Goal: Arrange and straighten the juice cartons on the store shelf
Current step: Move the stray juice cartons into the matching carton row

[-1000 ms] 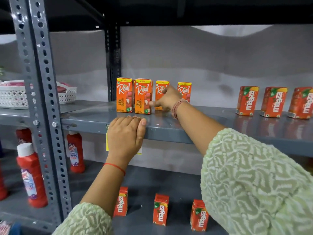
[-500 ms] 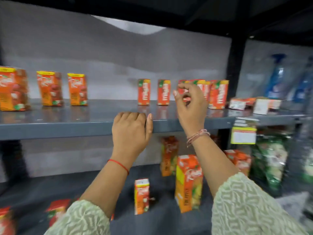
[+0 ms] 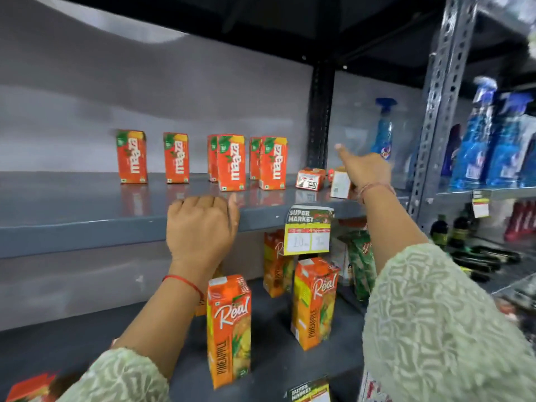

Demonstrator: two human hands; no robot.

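Note:
Several upright orange Maaza cartons [image 3: 231,162] stand in a loose row on the grey middle shelf [image 3: 87,224]. Two more small cartons lie tipped over at the shelf's right end: one [image 3: 310,179] with its base towards me, the other [image 3: 340,184] right beside my right hand. My right hand [image 3: 364,171] reaches over that second carton with the index finger stretched out and holds nothing; I cannot tell whether it touches the carton. My left hand [image 3: 203,224] is curled over the shelf's front edge.
Tall Real pineapple cartons [image 3: 229,329] stand on the lower shelf, and a price tag [image 3: 309,230] hangs from the shelf edge. A dark upright post [image 3: 320,117] ends the bay. Blue spray bottles [image 3: 475,137] fill the neighbouring rack on the right.
The view has swung right from the Real cartons to the Maaza cartons. My right hand left the Real row and moved to the fallen cartons at the right end. My left hand slid right along the shelf edge.

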